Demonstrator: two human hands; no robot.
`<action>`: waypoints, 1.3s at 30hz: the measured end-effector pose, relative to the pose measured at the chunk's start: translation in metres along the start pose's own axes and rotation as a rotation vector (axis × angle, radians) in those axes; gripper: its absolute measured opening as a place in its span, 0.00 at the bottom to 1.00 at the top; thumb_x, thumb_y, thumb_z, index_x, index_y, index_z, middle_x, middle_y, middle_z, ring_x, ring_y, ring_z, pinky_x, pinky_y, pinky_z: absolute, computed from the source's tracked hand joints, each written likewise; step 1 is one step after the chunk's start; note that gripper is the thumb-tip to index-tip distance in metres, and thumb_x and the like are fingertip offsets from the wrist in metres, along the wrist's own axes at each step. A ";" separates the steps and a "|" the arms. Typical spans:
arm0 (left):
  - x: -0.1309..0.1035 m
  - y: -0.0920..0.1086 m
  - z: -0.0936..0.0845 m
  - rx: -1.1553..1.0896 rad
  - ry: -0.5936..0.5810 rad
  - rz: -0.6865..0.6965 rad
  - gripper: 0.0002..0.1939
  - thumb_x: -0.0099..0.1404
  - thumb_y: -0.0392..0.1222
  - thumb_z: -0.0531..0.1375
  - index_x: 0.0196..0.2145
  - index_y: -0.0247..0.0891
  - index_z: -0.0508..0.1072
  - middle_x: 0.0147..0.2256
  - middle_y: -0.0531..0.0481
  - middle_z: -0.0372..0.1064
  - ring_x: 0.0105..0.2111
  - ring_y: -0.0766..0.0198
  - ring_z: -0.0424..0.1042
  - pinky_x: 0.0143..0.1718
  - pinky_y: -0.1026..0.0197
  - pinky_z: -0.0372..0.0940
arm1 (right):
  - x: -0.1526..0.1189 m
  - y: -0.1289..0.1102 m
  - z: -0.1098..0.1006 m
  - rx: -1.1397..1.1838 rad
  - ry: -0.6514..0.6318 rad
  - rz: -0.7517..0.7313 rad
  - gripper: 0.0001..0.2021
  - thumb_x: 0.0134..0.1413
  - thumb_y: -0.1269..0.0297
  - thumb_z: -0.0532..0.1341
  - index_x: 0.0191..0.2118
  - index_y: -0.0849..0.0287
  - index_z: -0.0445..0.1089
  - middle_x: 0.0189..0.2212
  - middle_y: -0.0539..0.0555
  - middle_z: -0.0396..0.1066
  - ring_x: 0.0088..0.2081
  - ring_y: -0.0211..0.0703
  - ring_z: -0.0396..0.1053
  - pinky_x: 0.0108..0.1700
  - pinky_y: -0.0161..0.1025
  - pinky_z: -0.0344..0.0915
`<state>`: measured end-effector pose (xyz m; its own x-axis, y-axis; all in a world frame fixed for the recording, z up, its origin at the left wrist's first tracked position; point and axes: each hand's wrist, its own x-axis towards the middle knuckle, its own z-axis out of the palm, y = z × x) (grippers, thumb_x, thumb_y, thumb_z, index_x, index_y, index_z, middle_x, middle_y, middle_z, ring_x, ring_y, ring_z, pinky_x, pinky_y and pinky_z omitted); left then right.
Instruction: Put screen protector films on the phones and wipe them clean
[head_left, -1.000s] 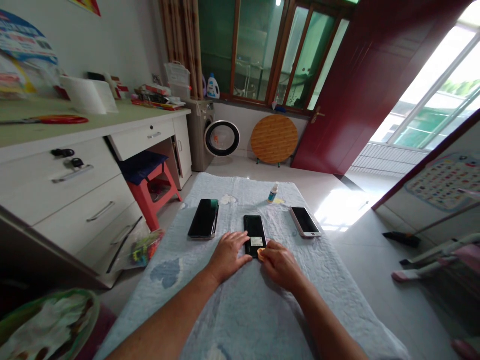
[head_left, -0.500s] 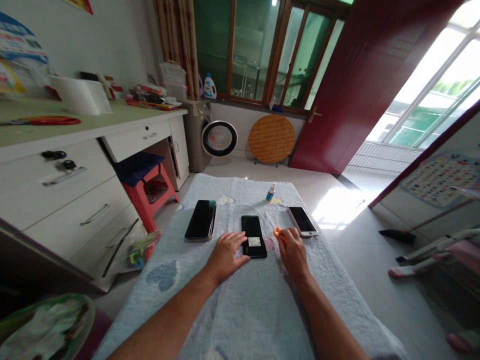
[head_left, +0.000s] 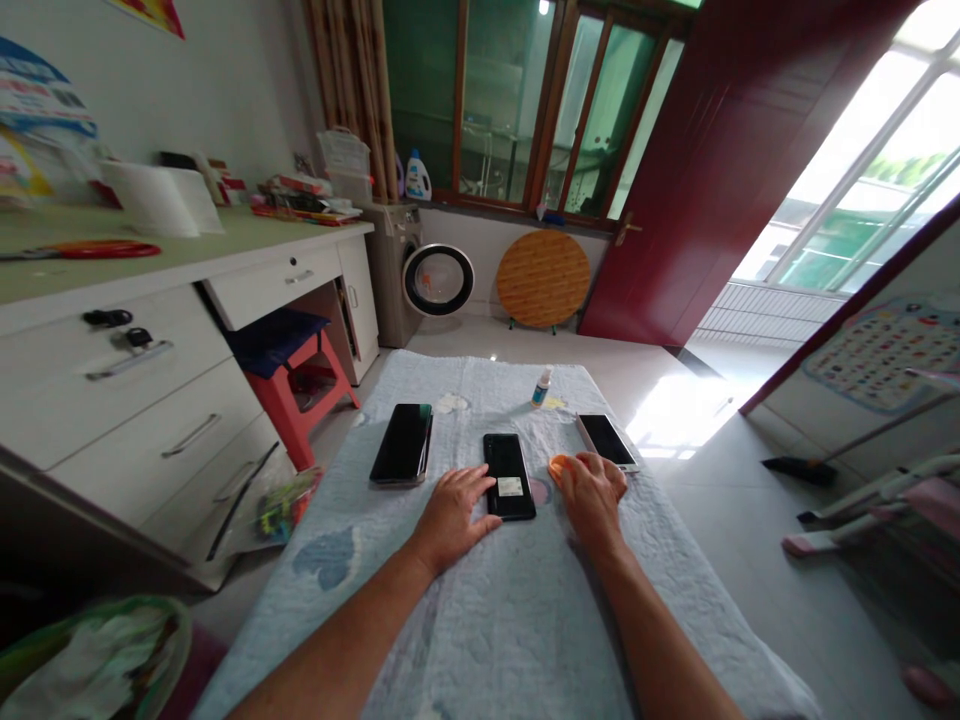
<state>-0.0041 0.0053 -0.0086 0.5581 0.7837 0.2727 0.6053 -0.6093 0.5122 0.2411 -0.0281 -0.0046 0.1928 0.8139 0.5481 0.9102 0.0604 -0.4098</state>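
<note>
A black phone [head_left: 504, 457] with a white label lies in the middle of the cloth-covered table. My left hand [head_left: 452, 515] rests flat beside it, fingers spread and fingertips touching its left edge. My right hand [head_left: 595, 500] is to the right of that phone, its bent fingers over an orange cloth [head_left: 557, 468] and partly hiding it. Further left lies a larger dark phone [head_left: 402, 443], screen up. A white-framed phone [head_left: 604, 438] lies just beyond my right hand. Behind them stands a small spray bottle [head_left: 541, 388] with a blue label.
A pale blue quilted cover [head_left: 525, 620] spreads over the table. Left of it are a red stool [head_left: 285, 390], a white drawer desk [head_left: 150, 390] and a bin [head_left: 176, 650]. A washing machine [head_left: 394, 270] with its door ajar and a round wooden board [head_left: 544, 278] stand behind.
My right hand has shifted slightly to the right, its fingers lower and more spread over the orange cloth. My left hand stays against the black phone's edge.
</note>
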 end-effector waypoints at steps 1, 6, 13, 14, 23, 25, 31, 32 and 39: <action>0.000 0.000 0.000 0.000 0.006 -0.004 0.25 0.56 0.45 0.68 0.51 0.40 0.71 0.59 0.40 0.63 0.58 0.49 0.63 0.60 0.42 0.54 | 0.000 -0.002 -0.001 -0.047 0.039 0.009 0.11 0.61 0.61 0.54 0.39 0.55 0.74 0.43 0.58 0.66 0.48 0.52 0.59 0.54 0.53 0.49; 0.000 0.002 -0.002 -0.004 0.038 0.003 0.25 0.55 0.47 0.68 0.50 0.39 0.72 0.54 0.41 0.68 0.54 0.49 0.66 0.58 0.46 0.58 | -0.004 -0.027 -0.010 -0.129 0.087 -0.109 0.11 0.60 0.64 0.55 0.45 0.56 0.71 0.48 0.60 0.65 0.50 0.54 0.58 0.53 0.53 0.52; 0.001 0.005 -0.005 -0.014 0.050 0.019 0.25 0.56 0.48 0.68 0.49 0.38 0.72 0.49 0.43 0.72 0.51 0.50 0.68 0.57 0.46 0.59 | -0.015 -0.060 -0.001 -0.115 -0.192 -0.242 0.08 0.61 0.65 0.56 0.42 0.56 0.71 0.36 0.57 0.69 0.41 0.51 0.61 0.45 0.47 0.57; 0.001 0.006 -0.005 -0.006 0.048 0.013 0.24 0.55 0.47 0.69 0.49 0.38 0.72 0.50 0.43 0.72 0.52 0.50 0.68 0.57 0.45 0.58 | -0.015 -0.061 0.002 -0.127 -0.201 -0.222 0.08 0.60 0.64 0.56 0.41 0.56 0.71 0.36 0.57 0.69 0.41 0.52 0.62 0.45 0.47 0.58; -0.001 0.008 -0.004 0.033 0.022 0.031 0.25 0.56 0.46 0.68 0.51 0.42 0.71 0.52 0.44 0.71 0.53 0.49 0.67 0.60 0.42 0.53 | -0.019 -0.056 0.011 0.063 -0.213 -0.115 0.10 0.59 0.67 0.56 0.45 0.56 0.71 0.36 0.56 0.70 0.43 0.50 0.65 0.50 0.48 0.59; -0.001 0.009 -0.005 0.042 0.021 0.038 0.24 0.57 0.46 0.67 0.51 0.42 0.70 0.51 0.44 0.71 0.53 0.49 0.67 0.60 0.43 0.53 | -0.020 -0.054 0.011 0.129 -0.194 -0.068 0.11 0.57 0.67 0.57 0.45 0.56 0.71 0.36 0.56 0.70 0.42 0.49 0.66 0.48 0.47 0.62; 0.000 0.012 -0.004 0.040 0.009 0.050 0.22 0.61 0.49 0.64 0.51 0.42 0.70 0.50 0.44 0.71 0.52 0.50 0.67 0.59 0.43 0.54 | -0.019 -0.056 0.014 0.391 -0.141 0.099 0.17 0.51 0.68 0.58 0.49 0.57 0.69 0.41 0.56 0.69 0.37 0.44 0.69 0.42 0.43 0.68; 0.000 0.012 -0.003 0.035 0.004 0.053 0.22 0.61 0.50 0.63 0.52 0.41 0.70 0.50 0.44 0.71 0.52 0.50 0.67 0.59 0.44 0.55 | -0.018 -0.056 0.015 0.436 -0.134 0.134 0.19 0.51 0.67 0.58 0.51 0.58 0.68 0.42 0.56 0.69 0.35 0.42 0.69 0.40 0.42 0.68; 0.002 0.020 -0.003 0.013 -0.036 0.060 0.22 0.63 0.47 0.62 0.54 0.41 0.67 0.51 0.44 0.70 0.52 0.50 0.65 0.58 0.45 0.55 | -0.016 -0.052 0.020 0.625 -0.162 0.280 0.27 0.49 0.62 0.61 0.57 0.58 0.63 0.42 0.57 0.73 0.31 0.41 0.71 0.35 0.41 0.71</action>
<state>0.0074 -0.0048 0.0043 0.6135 0.7408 0.2734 0.5773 -0.6570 0.4849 0.1832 -0.0329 -0.0072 0.2879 0.9204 0.2647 0.4437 0.1168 -0.8885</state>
